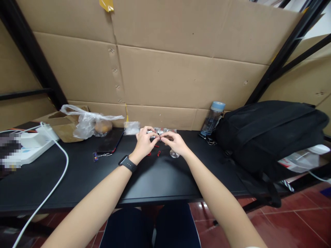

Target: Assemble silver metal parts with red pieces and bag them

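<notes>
My left hand [144,142] and my right hand [176,141] meet above the middle of the black table. Both are closed in a pinch, thumb against fingertips, on something small and dark between them that is too small to name. Below them lie several small red loops [159,153]. A clear round piece [174,154] rests on the table under my right hand. Behind the fingers are small shiny clear items [161,131], partly hidden. A clear plastic packet [131,128] lies just left of them. A black watch [127,163] is on my left wrist.
On the left stand a white power strip [31,151] with a cable, a cardboard box [68,127], a plastic bag [89,124] with round items and a dark phone-like case [110,141] with a keychain. A water bottle [212,119] and black backpack [269,137] sit right. Cardboard [165,75] walls the back.
</notes>
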